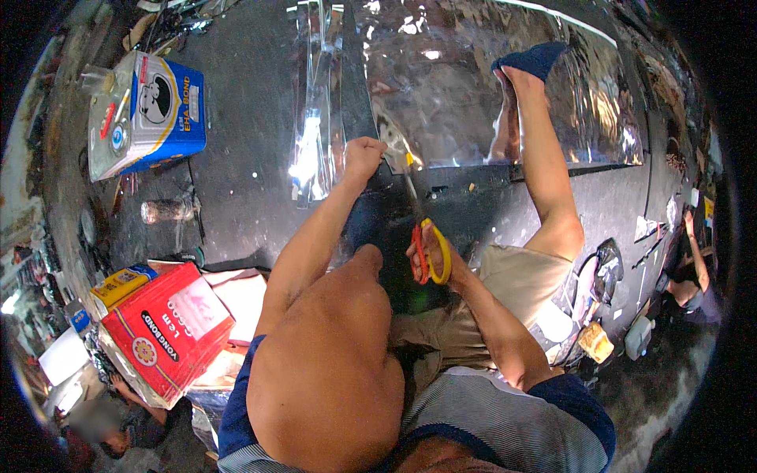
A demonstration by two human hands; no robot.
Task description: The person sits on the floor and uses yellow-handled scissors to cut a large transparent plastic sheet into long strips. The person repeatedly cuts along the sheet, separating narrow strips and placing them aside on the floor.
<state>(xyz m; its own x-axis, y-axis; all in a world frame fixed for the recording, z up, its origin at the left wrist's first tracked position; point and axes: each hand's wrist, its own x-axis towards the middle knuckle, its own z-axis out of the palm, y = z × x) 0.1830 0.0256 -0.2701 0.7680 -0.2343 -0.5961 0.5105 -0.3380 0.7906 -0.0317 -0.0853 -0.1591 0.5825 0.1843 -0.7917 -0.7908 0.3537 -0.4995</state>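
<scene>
A large silver mirror-like sheet [449,87] lies on the dark floor in front of me. My left hand [364,158] is closed, pinching the sheet's near left corner between thumb and fingers. Scissors [430,240] with one red and one yellow handle loop are gripped in my right hand [441,256]. Their blades point away from me, with the tips close to the held corner; whether they touch it I cannot tell. Left of the sheet lie long, narrow shiny strips [315,118]. My right leg stretches over the sheet's right part, its foot in a dark blue sock [536,61].
At the left stand a blue and white square can [165,118] with small items on top, a glass jar [167,210] lying down and a red square can [169,327]. Loose items, including a yellow pack [595,341], lie at the right. Other people are at both sides.
</scene>
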